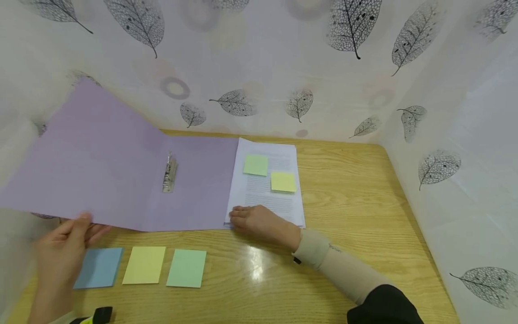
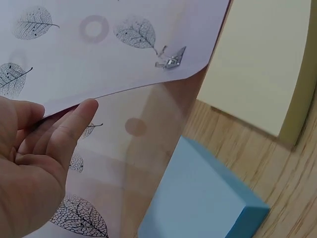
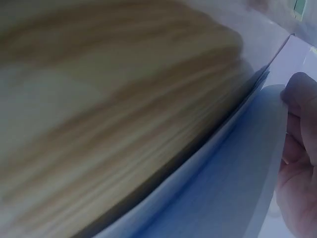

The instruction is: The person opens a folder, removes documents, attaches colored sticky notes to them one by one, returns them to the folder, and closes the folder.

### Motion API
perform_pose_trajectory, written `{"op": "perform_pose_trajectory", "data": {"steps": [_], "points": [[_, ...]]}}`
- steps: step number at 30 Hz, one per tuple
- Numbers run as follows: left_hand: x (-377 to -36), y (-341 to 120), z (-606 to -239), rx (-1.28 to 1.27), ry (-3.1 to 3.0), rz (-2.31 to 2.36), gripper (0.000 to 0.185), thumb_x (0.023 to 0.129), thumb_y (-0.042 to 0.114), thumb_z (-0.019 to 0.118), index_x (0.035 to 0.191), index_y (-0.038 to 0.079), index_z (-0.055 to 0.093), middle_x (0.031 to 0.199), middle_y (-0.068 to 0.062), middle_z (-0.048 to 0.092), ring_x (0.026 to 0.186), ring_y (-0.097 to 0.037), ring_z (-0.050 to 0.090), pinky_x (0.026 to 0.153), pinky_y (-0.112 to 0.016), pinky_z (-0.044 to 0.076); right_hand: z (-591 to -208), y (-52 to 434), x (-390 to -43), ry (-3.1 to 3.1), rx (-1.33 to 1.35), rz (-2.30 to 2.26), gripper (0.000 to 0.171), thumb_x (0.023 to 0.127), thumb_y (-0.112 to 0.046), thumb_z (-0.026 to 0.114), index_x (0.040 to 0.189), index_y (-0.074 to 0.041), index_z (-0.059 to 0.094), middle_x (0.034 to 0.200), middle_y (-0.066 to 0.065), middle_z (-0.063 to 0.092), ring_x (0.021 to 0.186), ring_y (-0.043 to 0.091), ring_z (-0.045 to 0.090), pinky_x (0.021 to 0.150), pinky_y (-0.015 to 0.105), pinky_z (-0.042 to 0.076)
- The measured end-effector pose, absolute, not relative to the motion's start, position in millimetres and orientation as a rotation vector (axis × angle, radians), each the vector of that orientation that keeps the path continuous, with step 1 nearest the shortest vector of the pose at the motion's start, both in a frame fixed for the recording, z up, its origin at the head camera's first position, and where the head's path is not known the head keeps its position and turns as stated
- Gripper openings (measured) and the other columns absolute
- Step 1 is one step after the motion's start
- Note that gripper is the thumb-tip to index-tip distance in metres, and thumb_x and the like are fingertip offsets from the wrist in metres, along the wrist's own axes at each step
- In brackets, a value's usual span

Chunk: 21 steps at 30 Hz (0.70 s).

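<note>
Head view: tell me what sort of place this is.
Probably a small desk set up for paperwork: a wooden table screened by leaf-print curtains, with an open purple folder, printed pages and sticky-note pads.

My head camera looks forward and down over the whole worktop [image 1: 356, 189] to its far edge. My left wrist camera sits very close under the folder [image 2: 114, 54] at the near left corner, sharing the blue notepad [image 2: 208, 198]. My right wrist camera skims the worktop, blurred, beside the paper stack [image 3: 233, 188]
</note>
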<state>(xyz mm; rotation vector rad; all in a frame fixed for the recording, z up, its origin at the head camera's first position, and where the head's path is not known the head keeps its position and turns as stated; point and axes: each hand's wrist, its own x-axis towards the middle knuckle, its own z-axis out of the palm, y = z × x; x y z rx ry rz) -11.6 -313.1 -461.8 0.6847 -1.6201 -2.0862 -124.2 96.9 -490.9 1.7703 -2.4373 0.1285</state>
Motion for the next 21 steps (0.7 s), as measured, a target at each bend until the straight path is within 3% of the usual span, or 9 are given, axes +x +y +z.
{"op": "perform_pose_trajectory", "data": {"steps": [8, 14, 17, 21], "points": [[-14, -299, -469, 0.556, -1.752, -2.082, 0.016, 0.101, 0.003, 0.067, 0.11, 0.002, 0.08, 0.085, -0.003, 0.082, 0.071, -0.013, 0.08, 0.069, -0.023, 0.063, -486, 87, -117, -2.448, 1.848, -0.029, 0.021, 0.106, -0.018, 0.063, 0.122, -0.014, 0.076, 0.136, 0.001, 0.073, 0.129, 0.018, 0.069, 0.113, 0.031, 0.053], [-14, -289, -469, 0.57, -1.843, -2.084, 0.016, 0.102, 0.01, 0.068, 0.111, 0.01, 0.081, 0.081, 0.0, 0.081, 0.069, -0.012, 0.079, 0.071, -0.02, 0.062, -487, 91, -118, -2.498, 1.821, 0.196, 0.026, 0.106, -0.027, 0.065, 0.125, -0.014, 0.075, 0.133, 0.003, 0.075, 0.129, 0.021, 0.069, 0.115, 0.035, 0.051], [-14, -286, -468, 0.571, -1.829, -2.096, 0.015, 0.102, 0.009, 0.068, 0.107, 0.01, 0.082, 0.08, -0.001, 0.081, 0.069, -0.012, 0.079, 0.069, -0.022, 0.062, -481, 104, -128, -2.595, 1.677, 0.371, 0.037, 0.106, -0.031, 0.064, 0.133, -0.007, 0.072, 0.138, 0.013, 0.071, 0.133, 0.032, 0.066, 0.118, 0.045, 0.049], [-15, -284, -468, 0.555, -1.815, -2.091, 0.015, 0.102, 0.007, 0.067, 0.108, 0.008, 0.081, 0.08, -0.002, 0.081, 0.069, -0.012, 0.079, 0.069, -0.023, 0.062, -475, 141, -154, -2.86, 1.222, 0.463, 0.057, 0.107, -0.037, 0.06, 0.15, 0.001, 0.055, 0.154, 0.028, 0.053, 0.144, 0.048, 0.051, 0.123, 0.059, 0.04]]}}
